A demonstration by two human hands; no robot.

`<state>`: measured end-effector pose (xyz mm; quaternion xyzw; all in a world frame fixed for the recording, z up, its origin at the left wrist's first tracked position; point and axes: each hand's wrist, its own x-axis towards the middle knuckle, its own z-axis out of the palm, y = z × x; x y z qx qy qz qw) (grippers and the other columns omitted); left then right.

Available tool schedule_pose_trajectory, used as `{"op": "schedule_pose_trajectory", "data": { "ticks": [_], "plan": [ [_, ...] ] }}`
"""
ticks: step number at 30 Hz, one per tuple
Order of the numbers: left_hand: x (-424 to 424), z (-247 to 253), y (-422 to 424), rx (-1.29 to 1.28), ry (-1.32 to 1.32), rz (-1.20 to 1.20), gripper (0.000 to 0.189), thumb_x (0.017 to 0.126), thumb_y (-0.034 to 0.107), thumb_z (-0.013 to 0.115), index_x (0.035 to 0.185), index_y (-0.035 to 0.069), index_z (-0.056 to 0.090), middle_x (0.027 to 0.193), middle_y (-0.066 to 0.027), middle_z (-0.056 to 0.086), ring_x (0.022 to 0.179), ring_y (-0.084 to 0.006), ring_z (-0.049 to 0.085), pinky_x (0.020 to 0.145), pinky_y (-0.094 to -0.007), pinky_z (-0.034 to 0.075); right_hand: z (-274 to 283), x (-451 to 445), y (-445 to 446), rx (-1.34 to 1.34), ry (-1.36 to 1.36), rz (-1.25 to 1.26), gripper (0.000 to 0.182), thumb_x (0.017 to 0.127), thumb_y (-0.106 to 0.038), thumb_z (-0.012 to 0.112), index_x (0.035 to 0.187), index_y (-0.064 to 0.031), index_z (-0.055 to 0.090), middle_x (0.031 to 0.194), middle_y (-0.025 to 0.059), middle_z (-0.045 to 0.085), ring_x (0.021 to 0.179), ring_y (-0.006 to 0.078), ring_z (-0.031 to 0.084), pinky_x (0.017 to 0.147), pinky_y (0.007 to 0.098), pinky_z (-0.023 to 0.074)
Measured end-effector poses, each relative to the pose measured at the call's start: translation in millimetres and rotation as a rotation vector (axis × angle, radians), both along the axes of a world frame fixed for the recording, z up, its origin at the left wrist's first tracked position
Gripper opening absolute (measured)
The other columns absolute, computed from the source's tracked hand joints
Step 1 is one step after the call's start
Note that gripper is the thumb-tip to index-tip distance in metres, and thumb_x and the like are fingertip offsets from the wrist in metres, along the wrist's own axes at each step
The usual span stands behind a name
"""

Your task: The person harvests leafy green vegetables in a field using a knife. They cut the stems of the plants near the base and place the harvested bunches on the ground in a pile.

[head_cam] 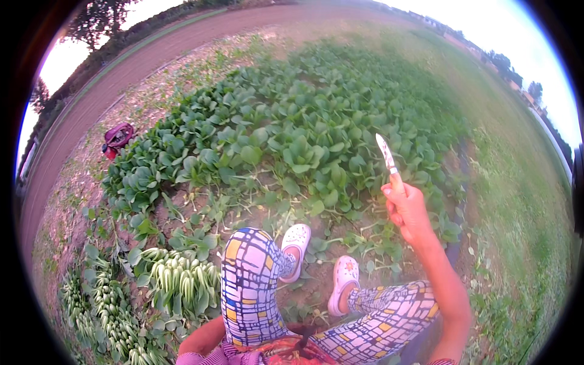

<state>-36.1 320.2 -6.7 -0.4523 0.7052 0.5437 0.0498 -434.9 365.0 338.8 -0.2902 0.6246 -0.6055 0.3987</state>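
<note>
My right hand is raised at the right, gripping the handle of a small knife. Its blade points up and away from me, and dirt or plant residue marks the metal. Behind the blade stands a dense bed of leafy greens, probably bok choy. My left hand is out of view; only the left forearm shows, running behind my bent knee. To the left of that knee lies a pile of cut greens, pale stem ends up. Further left, more cut greens lie in long rows.
Pale clogs on my feet rest on soil strewn with loose leaves. A purple bag with something red beside it sits at the bed's left edge. A dark strip borders the bed at right, with grass beyond.
</note>
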Motion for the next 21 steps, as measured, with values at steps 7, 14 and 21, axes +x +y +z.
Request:
{"op": "schedule_pose_trajectory", "data": {
  "ticks": [7,14,21],
  "plan": [
    [-123,-3,-55,-0.129,-0.078,-0.357,0.046,0.080,0.046,0.058,0.106,0.009,0.060,0.092,-0.0154,0.064,0.088,-0.0290,0.062,0.076,-0.0344,0.047,-24,-37,-12,0.127,-0.053,-0.129,0.014,0.082,-0.010,0.059,0.090,0.0000,0.054,0.059,0.0002,0.048,0.038,0.0035,0.033,0.033,0.0173,0.0240],
    [-190,-66,-87,-0.059,-0.360,-0.584,0.045,0.081,0.046,0.057,0.105,0.008,0.060,0.091,-0.0153,0.064,0.088,-0.0290,0.062,0.076,-0.0346,0.047,-126,-104,-92,0.412,-0.083,-0.008,0.015,0.080,-0.009,0.060,0.090,-0.0003,0.054,0.060,-0.0004,0.048,0.041,0.0040,0.038,0.034,0.0180,0.0269],
    [-189,-97,-69,0.234,-0.453,-0.784,0.045,0.082,0.046,0.056,0.104,0.008,0.060,0.091,-0.0153,0.064,0.088,-0.0289,0.062,0.076,-0.0348,0.046,-257,-132,-107,0.725,-0.339,0.048,0.015,0.079,-0.008,0.062,0.091,-0.0020,0.054,0.060,-0.0006,0.049,0.043,0.0043,0.040,0.034,0.0184,0.0278]
  ]
}}
